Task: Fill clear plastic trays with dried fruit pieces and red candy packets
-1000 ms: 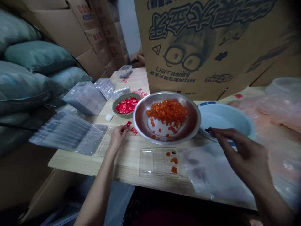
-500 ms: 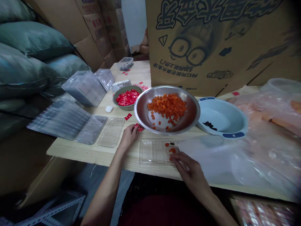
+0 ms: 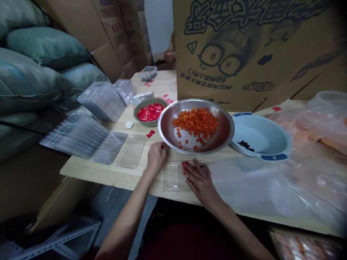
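My right hand [image 3: 200, 181] lies over the right part of a clear plastic tray [image 3: 171, 177], fingers stretched out. By its fingertips a small red packet [image 3: 184, 168] sits in the tray's middle; the hand hides most of the compartments on the right. My left hand [image 3: 157, 157] is closed just below a steel bowl [image 3: 168, 135], left of the tray's top edge. Whatever its curled fingers may hold is hidden. Orange dried-fruit-like pieces [image 3: 196, 121] are heaped in the steel bowl.
Left of the bowl stand a green bowl [image 3: 137, 117] of red packets, a loose packet [image 3: 150, 134], another clear tray [image 3: 132, 151] and stacked trays [image 3: 76, 137]. A blue basin [image 3: 265, 133] with dark pieces stands right. A large carton [image 3: 244, 54] rises behind; plastic bags [image 3: 317, 155] spread right.
A red packet now lies in the tray; one showed at my left fingers before. My left hand has moved down and right and curled. My right hand has shifted up and left over the tray.
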`<state>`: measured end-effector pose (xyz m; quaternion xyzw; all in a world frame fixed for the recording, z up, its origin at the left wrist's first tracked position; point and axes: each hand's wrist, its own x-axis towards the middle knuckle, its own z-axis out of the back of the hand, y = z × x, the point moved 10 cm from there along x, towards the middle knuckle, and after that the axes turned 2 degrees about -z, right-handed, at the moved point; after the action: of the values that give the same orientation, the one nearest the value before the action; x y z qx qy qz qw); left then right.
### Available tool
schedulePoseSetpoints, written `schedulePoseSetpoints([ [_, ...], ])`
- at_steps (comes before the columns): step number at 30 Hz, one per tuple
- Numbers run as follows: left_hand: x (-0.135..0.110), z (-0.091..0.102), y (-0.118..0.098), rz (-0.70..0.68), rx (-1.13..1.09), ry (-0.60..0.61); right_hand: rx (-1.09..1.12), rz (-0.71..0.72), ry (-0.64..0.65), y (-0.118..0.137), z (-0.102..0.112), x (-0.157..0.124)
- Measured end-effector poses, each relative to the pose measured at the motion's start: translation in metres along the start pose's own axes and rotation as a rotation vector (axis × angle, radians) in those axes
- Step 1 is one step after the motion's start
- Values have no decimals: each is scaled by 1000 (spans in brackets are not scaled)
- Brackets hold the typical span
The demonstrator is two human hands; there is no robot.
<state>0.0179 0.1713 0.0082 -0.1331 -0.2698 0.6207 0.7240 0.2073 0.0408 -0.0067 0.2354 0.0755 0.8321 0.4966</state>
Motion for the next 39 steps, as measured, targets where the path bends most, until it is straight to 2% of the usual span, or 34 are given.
schedulePoseSetpoints([
  [2,38,16,33,99,159,-7,-21,12,20,0,-5,0],
  [4,73,21,53,154,216,26,-22,12,22,1,-3,-1],
  [7,103,11,61,170,219,104,2,-12,-12,0,11,-5],
  [9,103,6,55,147,205,140,38,-51,-51,-3,25,-10],
  [12,76,9,43,106,178,156,103,-134,-103,-11,46,-22],
  [14,42,18,31,74,103,120,145,-192,-121,-15,53,-31],
  [16,-1,22,14,50,-130,74,181,-225,-124,-13,55,-36],
  [19,-66,8,-19,91,-556,48,220,-194,-119,0,49,-37],
  [21,-99,-4,-41,119,-650,10,234,-161,-106,11,43,-35],
  [23,-119,-18,-58,137,-705,4,237,-143,-87,17,39,-33],
  [26,-128,-38,-66,174,-775,75,236,-142,-99,16,44,-35],
  [28,-126,-42,-64,173,-733,108,236,-163,-125,8,53,-41],
  [30,-122,-39,-63,126,-622,116,231,-204,-147,-4,65,-51],
  [33,-118,-25,-66,-9,-440,34,200,-281,-186,-21,91,-74],
  [36,-118,-17,-74,-160,-340,-24,142,-358,-256,-38,137,-99],
  [37,-118,-19,-76,-204,-317,-12,114,-382,-301,-46,160,-107],
  [39,-115,-25,-75,-255,-276,11,26,-439,-448,-72,220,-123],
])
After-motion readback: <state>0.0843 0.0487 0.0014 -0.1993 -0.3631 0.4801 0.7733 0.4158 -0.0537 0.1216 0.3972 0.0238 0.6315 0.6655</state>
